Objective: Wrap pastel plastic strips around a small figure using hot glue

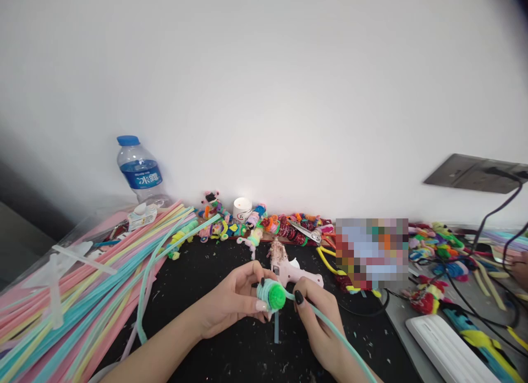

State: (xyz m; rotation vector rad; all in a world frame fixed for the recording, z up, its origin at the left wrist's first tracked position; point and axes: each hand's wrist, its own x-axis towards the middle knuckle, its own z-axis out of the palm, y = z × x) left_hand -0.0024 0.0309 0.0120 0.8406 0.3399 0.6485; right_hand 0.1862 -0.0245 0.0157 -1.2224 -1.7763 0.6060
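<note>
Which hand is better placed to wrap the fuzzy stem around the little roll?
Probably the right hand: it pinches the mint fuzzy stem close to the green-ended roll, while the left hand holds that roll.

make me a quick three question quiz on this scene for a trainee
1. Which hand holds the mint-green fuzzy coil with a bright green round end?
2. True or false: the clear plastic bottle with a blue label has no cap.
3. The right hand grips: A) silver-bladed scissors, B) a mint-green fuzzy strand, C) a white paper cup.

Key: 1. Left hand. 2. False; its blue plastic cap is on. 3. B.
</note>
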